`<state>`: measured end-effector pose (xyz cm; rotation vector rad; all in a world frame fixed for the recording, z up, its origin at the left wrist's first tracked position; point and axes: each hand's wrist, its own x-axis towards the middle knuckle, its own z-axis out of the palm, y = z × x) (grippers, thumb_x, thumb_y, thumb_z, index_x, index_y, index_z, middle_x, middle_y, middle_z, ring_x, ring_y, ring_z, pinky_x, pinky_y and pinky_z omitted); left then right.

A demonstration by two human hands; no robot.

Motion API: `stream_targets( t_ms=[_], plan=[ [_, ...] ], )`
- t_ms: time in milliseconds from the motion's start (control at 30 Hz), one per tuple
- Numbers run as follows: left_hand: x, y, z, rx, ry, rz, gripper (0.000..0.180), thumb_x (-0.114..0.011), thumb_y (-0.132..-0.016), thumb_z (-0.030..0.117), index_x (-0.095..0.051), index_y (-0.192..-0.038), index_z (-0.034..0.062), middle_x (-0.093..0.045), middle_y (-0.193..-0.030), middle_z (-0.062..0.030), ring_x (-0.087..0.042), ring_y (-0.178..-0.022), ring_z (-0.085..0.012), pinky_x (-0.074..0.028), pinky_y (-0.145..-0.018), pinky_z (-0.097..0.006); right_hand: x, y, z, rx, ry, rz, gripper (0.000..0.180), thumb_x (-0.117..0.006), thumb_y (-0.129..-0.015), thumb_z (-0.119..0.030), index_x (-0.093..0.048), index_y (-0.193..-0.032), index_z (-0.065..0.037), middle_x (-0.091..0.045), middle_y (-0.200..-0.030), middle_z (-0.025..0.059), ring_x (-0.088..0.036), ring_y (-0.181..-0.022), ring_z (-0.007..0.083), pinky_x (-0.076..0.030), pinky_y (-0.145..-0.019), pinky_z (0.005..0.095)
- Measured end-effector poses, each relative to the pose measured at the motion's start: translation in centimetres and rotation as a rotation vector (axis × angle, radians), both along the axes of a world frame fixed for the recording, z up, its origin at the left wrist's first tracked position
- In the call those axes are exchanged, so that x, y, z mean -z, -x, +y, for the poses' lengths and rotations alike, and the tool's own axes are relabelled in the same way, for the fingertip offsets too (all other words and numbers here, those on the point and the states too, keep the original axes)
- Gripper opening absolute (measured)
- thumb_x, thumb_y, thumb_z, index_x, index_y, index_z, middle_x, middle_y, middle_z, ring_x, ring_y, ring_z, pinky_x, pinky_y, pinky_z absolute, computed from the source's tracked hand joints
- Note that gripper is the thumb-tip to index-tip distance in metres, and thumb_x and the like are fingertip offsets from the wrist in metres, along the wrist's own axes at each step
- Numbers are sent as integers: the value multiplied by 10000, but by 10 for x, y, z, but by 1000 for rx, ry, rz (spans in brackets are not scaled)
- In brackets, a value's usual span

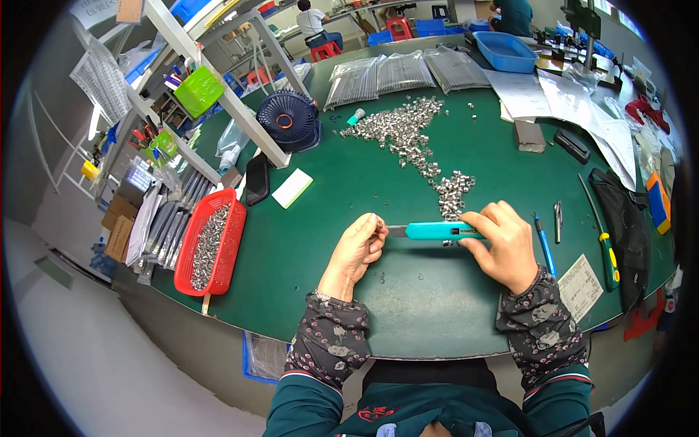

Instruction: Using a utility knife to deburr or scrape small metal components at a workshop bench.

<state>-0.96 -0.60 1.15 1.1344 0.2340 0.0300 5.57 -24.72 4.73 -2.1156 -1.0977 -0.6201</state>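
My right hand [504, 246] grips a teal utility knife [429, 231] by its handle, held level above the table. Its grey blade points left and meets the fingertips of my left hand [353, 253]. Those fingers are pinched together; the small thing between them is mostly hidden and I cannot make it out. Just beyond the knife lies a small heap of shiny metal rings [455, 191], partly covered by the handle. A larger pile of the same rings [397, 124] spreads farther back. Tiny dark bits [382, 277] dot the green table [415, 313] below my hands.
At left stand a red basket [237, 229] of small metal parts, a phone [257, 178], a notepad [292, 189] and a fan [289, 120]. Right of my hand lie a blue pen [545, 246] and a screwdriver [609, 261]. Bagged rods [404, 73] line the back.
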Motion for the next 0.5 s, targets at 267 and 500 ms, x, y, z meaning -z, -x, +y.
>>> stream_targets(
  t_ms=[267, 500],
  plan=[
    [7, -2, 4, -29, 139, -212, 113, -520, -864, 162, -518, -912, 59, -461, -727, 9, -337, -502, -25, -232, -361, -139, 11, 0, 2, -48, -48, 388, 267, -661, -666, -171, -618, -900, -52, -531, -688, 96, -523, -627, 246, -408, -565, 327],
    [6, -2, 3, -23, 114, -247, 115, -557, -839, 122, -518, -917, 48, -473, -677, 13, -318, -467, -21, -219, -360, -141, 14, -2, 3, -106, -25, 507, 267, -626, -723, -256, -628, -931, -90, -564, -715, 84, -553, -627, 243, -425, -562, 335]
  ],
)
